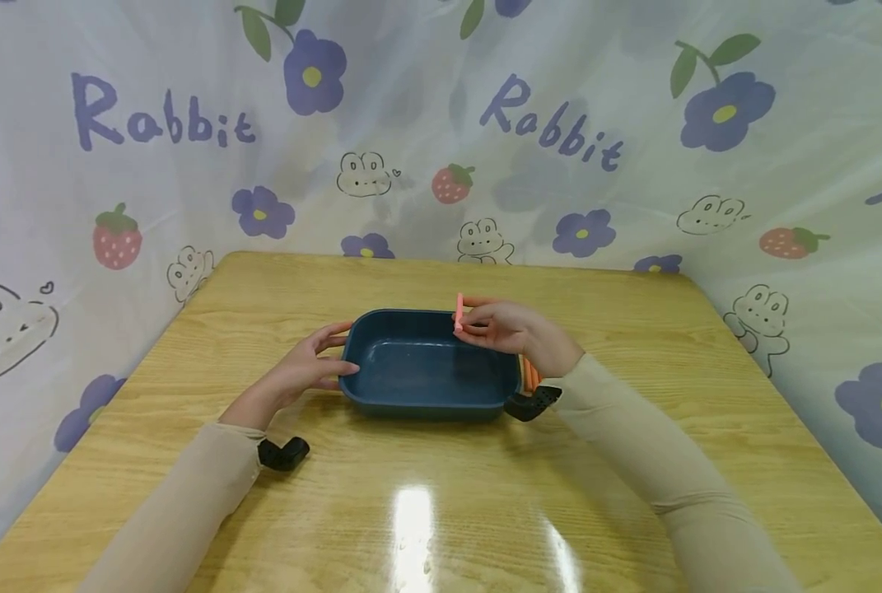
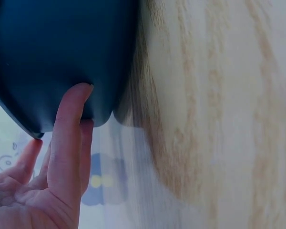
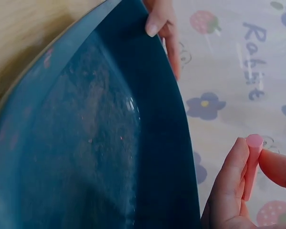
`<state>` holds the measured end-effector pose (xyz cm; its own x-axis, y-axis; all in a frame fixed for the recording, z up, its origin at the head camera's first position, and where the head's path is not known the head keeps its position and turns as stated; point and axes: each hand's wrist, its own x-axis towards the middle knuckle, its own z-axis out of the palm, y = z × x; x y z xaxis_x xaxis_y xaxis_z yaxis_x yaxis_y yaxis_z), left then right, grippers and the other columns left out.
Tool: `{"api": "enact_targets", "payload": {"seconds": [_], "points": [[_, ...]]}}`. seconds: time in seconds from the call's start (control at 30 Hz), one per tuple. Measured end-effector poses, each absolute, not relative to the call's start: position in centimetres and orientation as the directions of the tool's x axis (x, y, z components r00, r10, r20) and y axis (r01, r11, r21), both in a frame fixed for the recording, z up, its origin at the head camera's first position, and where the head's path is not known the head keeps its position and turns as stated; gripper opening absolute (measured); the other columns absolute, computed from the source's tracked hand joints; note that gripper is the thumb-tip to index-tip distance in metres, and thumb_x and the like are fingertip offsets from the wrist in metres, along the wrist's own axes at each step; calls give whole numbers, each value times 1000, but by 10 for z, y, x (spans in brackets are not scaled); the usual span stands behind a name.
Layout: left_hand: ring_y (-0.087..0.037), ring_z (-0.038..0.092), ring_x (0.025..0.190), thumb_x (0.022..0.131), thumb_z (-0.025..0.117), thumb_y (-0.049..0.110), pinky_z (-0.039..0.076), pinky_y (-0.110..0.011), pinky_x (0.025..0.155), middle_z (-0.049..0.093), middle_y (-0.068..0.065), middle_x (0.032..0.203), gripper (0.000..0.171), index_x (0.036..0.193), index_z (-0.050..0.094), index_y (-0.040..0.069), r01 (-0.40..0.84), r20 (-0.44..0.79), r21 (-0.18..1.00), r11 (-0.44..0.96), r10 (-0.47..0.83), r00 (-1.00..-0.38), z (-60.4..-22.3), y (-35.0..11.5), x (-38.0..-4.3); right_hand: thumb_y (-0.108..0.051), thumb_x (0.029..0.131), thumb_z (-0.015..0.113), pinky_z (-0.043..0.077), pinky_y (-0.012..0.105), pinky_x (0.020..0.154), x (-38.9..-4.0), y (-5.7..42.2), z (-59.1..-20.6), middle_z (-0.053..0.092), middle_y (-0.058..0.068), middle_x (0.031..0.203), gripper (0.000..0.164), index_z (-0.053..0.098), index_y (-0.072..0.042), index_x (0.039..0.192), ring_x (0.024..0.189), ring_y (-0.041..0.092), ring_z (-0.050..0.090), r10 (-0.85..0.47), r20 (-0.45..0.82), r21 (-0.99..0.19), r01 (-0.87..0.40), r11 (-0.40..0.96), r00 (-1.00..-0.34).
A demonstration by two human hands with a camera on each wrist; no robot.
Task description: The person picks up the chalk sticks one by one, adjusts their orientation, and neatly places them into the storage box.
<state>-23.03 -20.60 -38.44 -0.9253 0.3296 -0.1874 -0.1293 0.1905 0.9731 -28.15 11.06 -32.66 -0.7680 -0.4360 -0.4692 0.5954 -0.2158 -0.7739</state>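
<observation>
A dark blue rectangular basin [image 1: 429,375] with rounded corners stands on the wooden table, its inside facing up. At its left end, my left hand [image 1: 307,366] holds the wall, thumb over the rim and fingers along the outside. The left wrist view shows those fingers [image 2: 69,129] against the basin's outer wall. Above the basin's far right rim, my right hand [image 1: 511,328] pinches a short pink stick [image 1: 459,313] between thumb and fingers. In the right wrist view the pink stick [image 3: 254,162] shows a flat round end.
Orange sticks [image 1: 532,375] lie beside the basin's right end, partly hidden by my right wrist. Black wrist cameras [image 1: 283,454] sit under both cuffs. Behind the wooden table [image 1: 381,502] hangs a printed cloth [image 1: 411,107] with flowers, rabbits and strawberries.
</observation>
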Motion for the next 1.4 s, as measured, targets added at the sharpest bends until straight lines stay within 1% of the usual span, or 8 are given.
{"api": "enact_targets", "payload": {"seconds": [0.23, 0.33, 0.5, 0.67, 0.77, 1.0, 1.13, 1.4], "points": [[-36, 57, 104, 85, 67, 7, 53, -43, 77, 24, -23, 145, 81, 149, 19, 13, -121, -181, 973, 195, 328, -927, -385, -207, -230, 9, 92, 47, 52, 29, 80, -284, 91, -329, 30, 19, 143, 61, 27, -12, 146, 128, 30, 34, -454, -487, -761, 618, -198, -746], [-35, 57, 103, 84, 68, 7, 53, -43, 77, 24, -23, 145, 81, 149, 19, 13, -116, -176, 974, 195, 330, -927, -385, -206, -231, 9, 92, 47, 52, 29, 79, -286, 83, -328, 31, 19, 143, 60, 29, -12, 146, 129, 29, 33, -461, -498, -753, 630, -191, -735], [-35, 58, 103, 84, 68, 7, 53, -44, 77, 24, -23, 145, 81, 149, 19, 13, -114, -173, 975, 191, 332, -927, -386, -207, -231, 9, 91, 49, 54, 28, 73, -289, 70, -330, 33, 19, 141, 57, 35, -11, 143, 111, 26, 47, -457, -518, -741, 646, -183, -723], [-37, 56, 105, 84, 68, 7, 53, -44, 77, 23, -22, 145, 82, 149, 19, 13, -116, -174, 975, 189, 330, -928, -386, -207, -231, 9, 91, 49, 54, 28, 73, -290, 57, -333, 33, 19, 141, 58, 35, -10, 144, 96, 24, 51, -479, -529, -733, 662, -159, -701], [-37, 56, 106, 84, 68, 8, 53, -44, 77, 23, -23, 145, 82, 149, 19, 13, -115, -173, 976, 187, 331, -927, -386, -207, -230, 9, 91, 49, 53, 28, 74, -290, 49, -335, 36, 19, 138, 58, 34, -10, 144, 95, 24, 52, -491, -532, -731, 666, -144, -690], [-33, 58, 102, 84, 69, 8, 53, -44, 77, 24, -23, 145, 82, 149, 20, 13, -120, -181, 973, 198, 324, -929, -386, -206, -231, 8, 91, 50, 54, 28, 73, -293, 32, -340, 49, 16, 114, 55, 38, -10, 142, 96, 25, 54, -516, -545, -730, 677, -97, -661], [-32, 58, 103, 84, 68, 9, 53, -44, 77, 24, -23, 145, 81, 149, 19, 13, -122, -185, 971, 203, 323, -928, -387, -206, -231, 6, 92, 50, 54, 28, 73, -295, 24, -341, 50, 15, 110, 56, 35, -10, 143, 95, 25, 55, -541, -555, -728, 684, -52, -632], [-31, 56, 106, 84, 68, 9, 53, -44, 78, 24, -22, 145, 81, 149, 20, 14, -128, -189, 972, 196, 331, -925, -386, -205, -231, 7, 92, 50, 54, 30, 71, -303, 14, -344, 53, 16, 104, 54, 36, -6, 142, 87, 25, 58, -551, -583, -717, 697, 3, -597]]}}
